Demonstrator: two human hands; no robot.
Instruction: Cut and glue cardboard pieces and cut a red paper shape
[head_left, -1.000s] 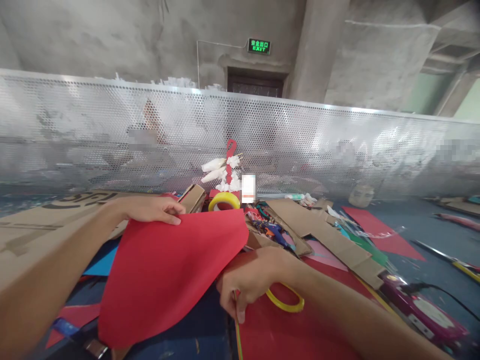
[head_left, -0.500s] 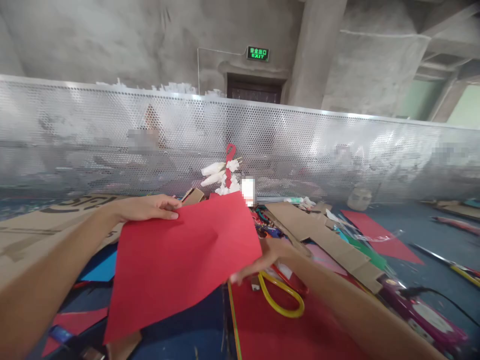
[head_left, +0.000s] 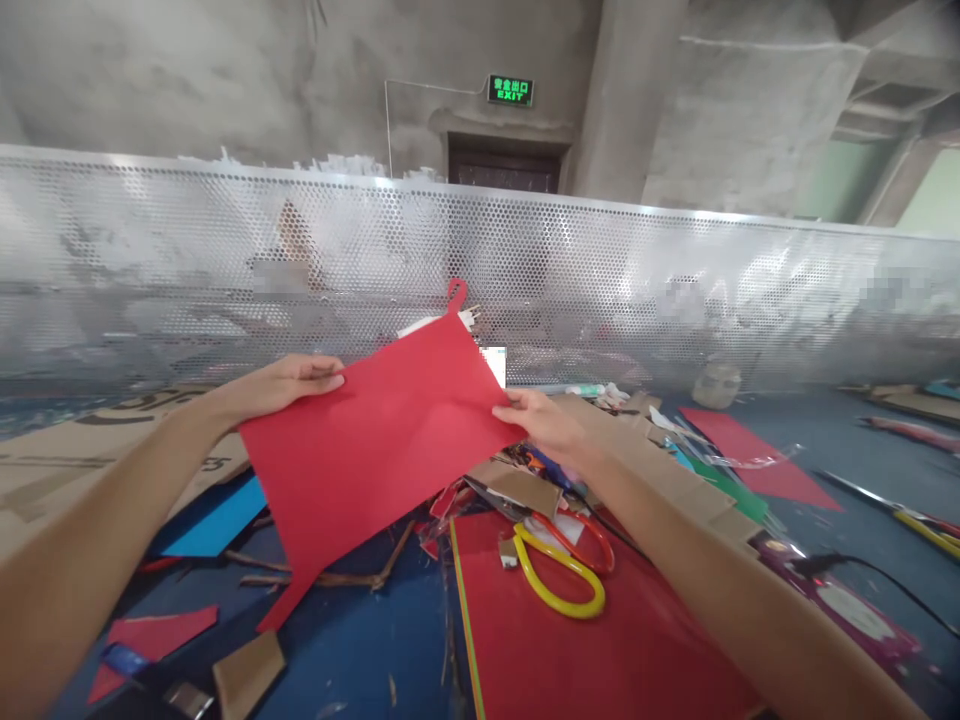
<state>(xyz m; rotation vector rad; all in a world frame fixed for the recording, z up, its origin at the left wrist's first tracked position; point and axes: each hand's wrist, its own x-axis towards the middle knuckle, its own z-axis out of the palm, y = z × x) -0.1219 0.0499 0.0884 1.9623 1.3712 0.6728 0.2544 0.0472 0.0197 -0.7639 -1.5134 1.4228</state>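
Observation:
A red sheet of paper (head_left: 375, 430) is held up in front of me, tilted and slightly bent, its lower-left corner hanging down as a narrow strip. My left hand (head_left: 300, 383) pinches its upper-left edge between thumb and fingers. At the right edge, my right hand (head_left: 544, 420) grips the sheet the same way. Below my right forearm, scissors with one yellow and one red handle loop (head_left: 574, 603) lie on a stack of red paper (head_left: 570, 665); their blades are hidden under clutter. Behind the sheet, a red loop (head_left: 457, 292) and white pieces partly show.
Flattened cardboard (head_left: 82, 455) lies at the left, near blue paper (head_left: 225, 520) and twigs (head_left: 367, 578). On the right are a glass jar (head_left: 716, 385), another red sheet (head_left: 757, 460) and a purple corded device (head_left: 840, 605). A perforated metal panel (head_left: 637, 290) stands across the back.
My right hand has moved up from the sheet's lower-right corner and now grips its right edge. The sheet is higher, uncovering twigs and scraps beneath it.

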